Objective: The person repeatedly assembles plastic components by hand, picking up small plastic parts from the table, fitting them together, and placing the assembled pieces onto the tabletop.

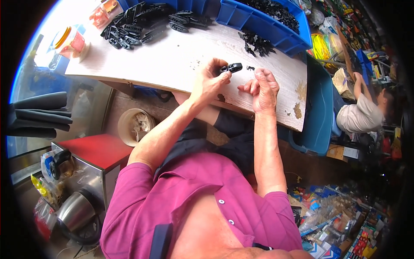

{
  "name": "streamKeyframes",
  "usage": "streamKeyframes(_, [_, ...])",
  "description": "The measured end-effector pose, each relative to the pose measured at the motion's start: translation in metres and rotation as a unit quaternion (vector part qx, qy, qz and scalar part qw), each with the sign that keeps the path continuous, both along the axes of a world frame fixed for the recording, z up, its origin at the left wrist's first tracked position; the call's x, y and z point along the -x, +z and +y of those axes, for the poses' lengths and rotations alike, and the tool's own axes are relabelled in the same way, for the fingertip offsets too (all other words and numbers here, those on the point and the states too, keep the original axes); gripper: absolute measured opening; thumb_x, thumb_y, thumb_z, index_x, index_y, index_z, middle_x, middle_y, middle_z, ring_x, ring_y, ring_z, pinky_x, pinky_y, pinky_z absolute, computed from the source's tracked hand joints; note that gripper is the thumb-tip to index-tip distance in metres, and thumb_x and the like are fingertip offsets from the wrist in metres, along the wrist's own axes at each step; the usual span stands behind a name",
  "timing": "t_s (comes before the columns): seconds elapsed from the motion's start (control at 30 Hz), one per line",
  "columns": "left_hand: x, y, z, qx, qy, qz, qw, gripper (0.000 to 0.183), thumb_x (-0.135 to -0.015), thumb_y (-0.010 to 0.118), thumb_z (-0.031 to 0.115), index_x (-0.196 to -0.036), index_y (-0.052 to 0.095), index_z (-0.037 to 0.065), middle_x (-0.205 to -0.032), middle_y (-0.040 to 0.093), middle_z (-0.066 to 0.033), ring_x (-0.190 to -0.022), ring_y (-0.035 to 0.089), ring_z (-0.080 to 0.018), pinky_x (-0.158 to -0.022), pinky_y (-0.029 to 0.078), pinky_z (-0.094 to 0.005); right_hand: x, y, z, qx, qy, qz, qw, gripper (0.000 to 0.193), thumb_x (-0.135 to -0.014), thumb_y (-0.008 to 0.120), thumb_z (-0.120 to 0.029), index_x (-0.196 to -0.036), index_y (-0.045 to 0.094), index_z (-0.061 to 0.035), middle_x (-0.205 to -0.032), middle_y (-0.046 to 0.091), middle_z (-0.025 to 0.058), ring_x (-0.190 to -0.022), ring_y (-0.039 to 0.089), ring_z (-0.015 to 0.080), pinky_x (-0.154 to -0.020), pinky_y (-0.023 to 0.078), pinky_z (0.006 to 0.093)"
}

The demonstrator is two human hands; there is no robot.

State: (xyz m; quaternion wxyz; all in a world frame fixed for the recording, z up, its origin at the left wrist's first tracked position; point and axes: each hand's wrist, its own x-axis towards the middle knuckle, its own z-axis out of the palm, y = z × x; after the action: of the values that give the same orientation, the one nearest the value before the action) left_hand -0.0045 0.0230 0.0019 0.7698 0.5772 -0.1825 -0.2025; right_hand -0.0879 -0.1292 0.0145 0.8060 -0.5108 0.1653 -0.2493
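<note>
Fingers of the left hand [210, 80] pinch a small black plastic clip [230, 67] just above the middle of the frame, holding it over the pale wooden table [172, 60]. The right hand [264, 88] sits close beside it, its fingertips curled together near a tiny black piece [250, 68] that lies on the board between the two hands; whether those fingers grip anything I cannot tell.

Judging by how things lie, the work looks well under way but far from over. A pile of larger black clips [133, 26] sits at the upper left of the table, and these appear to be finished pieces. A loose heap of small black parts [258, 43] lies to the upper right of the hands, and a blue bin [276, 23] behind it is full of more of the same, so plenty seems left to put together.

Outward from the table, a jar with a yellow lid [71, 41] stands at the upper left. A white bucket [136, 125] sits below the table edge at the left, with a red-topped cabinet [97, 149] and a metal kettle [77, 209] lower down. At the right edge another person [362, 112] bends over their own work.
</note>
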Motion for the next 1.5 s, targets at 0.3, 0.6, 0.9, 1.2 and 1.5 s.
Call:
streamKeyframes(0.3, [-0.029, -0.004, -0.007, -0.309, 0.141, -0.491, 0.802, 0.016, -0.075, 0.067, 0.011, -0.089, 0.059, 0.009, -0.083, 0.059, -0.0126, -0.082, 0.056, -0.0337, -0.074, 0.047, -0.0404, 0.003, -0.008, -0.002, -0.002, -0.010, -0.019, 1.000, 0.013, -0.087, 0.068, -0.013, -0.094, 0.063, -0.0038, -0.051, 0.049, 0.0010, -0.048, 0.054, 0.0133, -0.056, 0.059, 0.0428])
streamKeyframes(0.6, [-0.035, 0.004, -0.011, -0.376, -0.014, -0.477, 0.794, 0.032, -0.079, 0.064, 0.015, -0.111, 0.060, 0.014, -0.084, 0.061, -0.0161, -0.078, 0.062, -0.0361, -0.069, 0.048, -0.0463, 0.001, -0.016, -0.003, 0.052, -0.026, -0.003, 0.998, 0.013, -0.087, 0.070, -0.014, -0.095, 0.064, -0.0052, -0.051, 0.047, 0.0005, -0.050, 0.054, 0.0133, -0.059, 0.059, 0.0437])
streamKeyframes(0.9, [-0.037, 0.004, -0.010, -0.380, -0.027, -0.472, 0.795, 0.027, -0.078, 0.065, 0.015, -0.104, 0.060, 0.009, -0.078, 0.061, -0.0157, -0.074, 0.062, -0.0370, -0.068, 0.048, -0.0457, 0.000, -0.012, 0.003, 0.041, -0.043, -0.002, 0.998, 0.012, -0.085, 0.072, -0.010, -0.093, 0.067, -0.0022, -0.058, 0.055, 0.0011, -0.049, 0.049, 0.0072, -0.054, 0.059, 0.0332])
streamKeyframes(1.2, [-0.044, 0.012, 0.007, -0.336, -0.038, -0.532, 0.776, 0.023, -0.080, 0.067, 0.014, -0.101, 0.061, 0.007, -0.081, 0.060, -0.0166, -0.081, 0.060, -0.0351, -0.073, 0.048, -0.0416, 0.000, -0.012, 0.003, 0.054, -0.031, -0.002, 0.998, 0.012, -0.085, 0.071, -0.009, -0.093, 0.067, -0.0019, -0.057, 0.054, 0.0001, -0.049, 0.051, 0.0072, -0.055, 0.059, 0.0331])
streamKeyframes(1.5, [-0.015, -0.002, -0.012, -0.093, -0.059, -0.160, 0.981, 0.017, -0.087, 0.066, 0.010, -0.102, 0.059, 0.008, -0.083, 0.061, -0.0032, -0.071, 0.056, -0.0122, -0.060, 0.046, -0.0239, 0.004, -0.006, 0.000, 0.024, 0.007, -0.021, 0.999, 0.013, -0.088, 0.070, -0.015, -0.095, 0.064, -0.0062, -0.060, 0.055, 0.0009, -0.056, 0.055, 0.0120, -0.061, 0.058, 0.0352])
